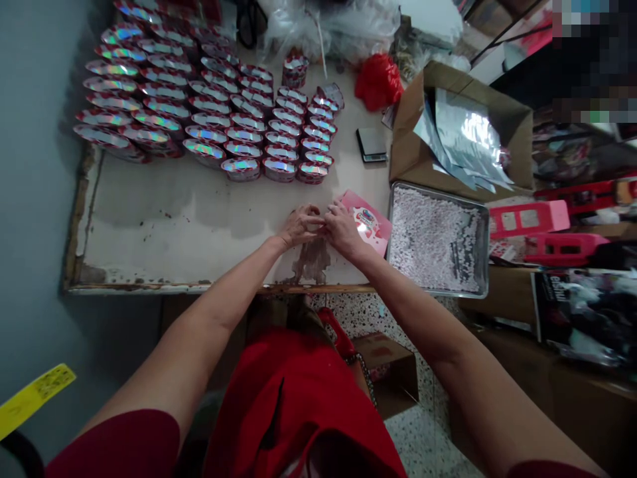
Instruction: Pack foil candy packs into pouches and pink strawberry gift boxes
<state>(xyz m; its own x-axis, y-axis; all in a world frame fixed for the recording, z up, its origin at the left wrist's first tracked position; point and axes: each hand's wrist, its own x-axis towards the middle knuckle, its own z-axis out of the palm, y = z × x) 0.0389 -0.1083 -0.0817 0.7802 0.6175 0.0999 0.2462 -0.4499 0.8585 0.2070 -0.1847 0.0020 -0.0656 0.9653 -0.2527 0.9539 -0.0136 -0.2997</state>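
Over the front middle of the table (149,229), my two hands meet with their fingertips close together. My left hand (300,226) has its fingers bent inward toward the other hand. The fingers of my right hand (341,229) are curled and pinched, and whatever lies between the fingertips is too small to make out. A pink printed packet (371,226) lies flat just right of my right hand, partly covered by it. Right of that packet is a metal tray (438,293) with many small pale pellets (428,226).
Rows of filled packets (243,136) with shiny tops stand at the back left. A small digital scale (372,145) and a red plastic bag (379,81) sit behind my hands. At the back right, a cardboard box (411,106) holds silver sheets (468,133).
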